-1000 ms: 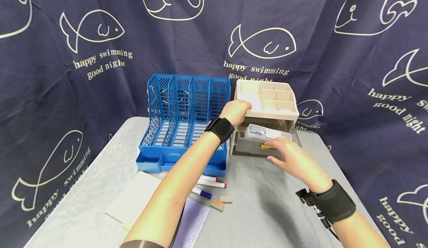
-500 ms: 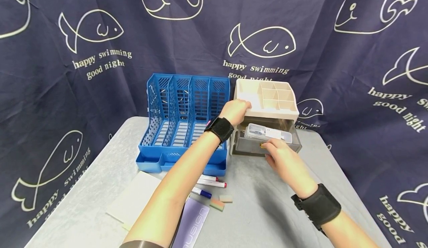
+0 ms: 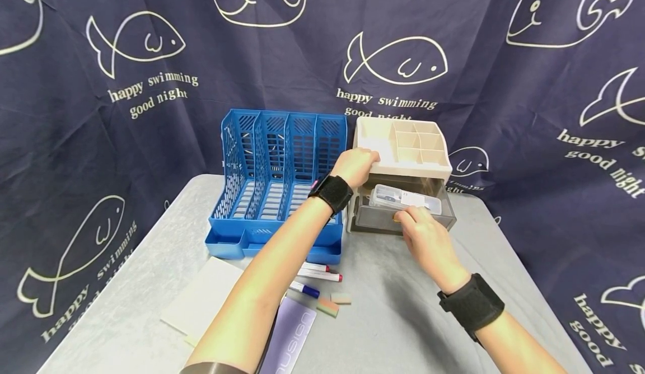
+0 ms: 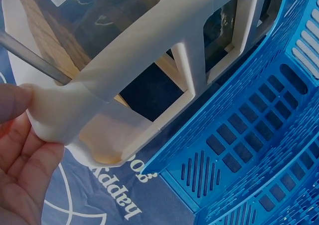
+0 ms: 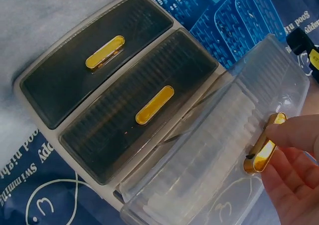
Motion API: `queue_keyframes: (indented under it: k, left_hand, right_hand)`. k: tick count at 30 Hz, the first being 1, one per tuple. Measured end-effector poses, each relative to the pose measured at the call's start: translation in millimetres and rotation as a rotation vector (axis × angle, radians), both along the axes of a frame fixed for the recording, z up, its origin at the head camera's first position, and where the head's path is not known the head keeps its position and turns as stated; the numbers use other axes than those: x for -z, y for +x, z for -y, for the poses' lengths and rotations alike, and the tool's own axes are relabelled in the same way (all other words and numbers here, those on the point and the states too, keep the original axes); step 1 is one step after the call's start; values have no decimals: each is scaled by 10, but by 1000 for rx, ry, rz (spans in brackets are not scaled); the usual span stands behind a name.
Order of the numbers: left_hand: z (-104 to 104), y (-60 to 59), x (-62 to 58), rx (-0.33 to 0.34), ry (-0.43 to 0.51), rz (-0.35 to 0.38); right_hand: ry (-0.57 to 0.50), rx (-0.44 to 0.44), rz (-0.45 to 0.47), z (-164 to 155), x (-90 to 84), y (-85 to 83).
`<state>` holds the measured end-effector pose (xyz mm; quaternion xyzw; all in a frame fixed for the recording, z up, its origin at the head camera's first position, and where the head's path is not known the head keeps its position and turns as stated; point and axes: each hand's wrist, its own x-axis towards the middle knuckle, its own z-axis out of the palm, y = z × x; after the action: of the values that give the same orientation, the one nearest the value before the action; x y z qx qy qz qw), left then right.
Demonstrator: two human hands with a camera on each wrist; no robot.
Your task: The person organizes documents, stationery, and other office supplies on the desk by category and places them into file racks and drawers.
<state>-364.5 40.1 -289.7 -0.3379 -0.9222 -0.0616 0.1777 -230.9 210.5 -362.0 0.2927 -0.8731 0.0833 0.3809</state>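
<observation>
Drawer (image 3: 403, 214) stood partly pulled out of the organizer (image 3: 400, 150), just right of the blue rack (image 3: 277, 183).
Right hand (image 3: 425, 237) pinched the drawer's gold handle (image 5: 261, 150); left hand (image 3: 355, 167) gripped the organizer's top left edge; a clear box (image 3: 405, 199) lay inside the drawer.

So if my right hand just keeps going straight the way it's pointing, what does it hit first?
Your right hand pinches the gold handle of the open top drawer, pointing at the beige organizer. Going on, it would likely press the drawer front first, sliding it inward toward the organizer's frame.
</observation>
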Motion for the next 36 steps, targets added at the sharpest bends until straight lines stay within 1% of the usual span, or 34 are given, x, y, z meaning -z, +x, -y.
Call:
queue_keyframes:
  k: [6,16,27,36]
  left_hand:
    - [-3,-12,11,1,6,-11]
    - [-5,-1,0,-5,-4,7]
    - [-16,-30,13,-10,-1,4]
    - [-19,-22,6,-7,3,2]
  right_hand:
    - [7,-6,-5,-15,6,-15]
    - [-1,-33,7,-18,-4,-54]
    - [5,-31,-26,-41,-19,-146]
    - [3,-35,-14,-84,-57,-251]
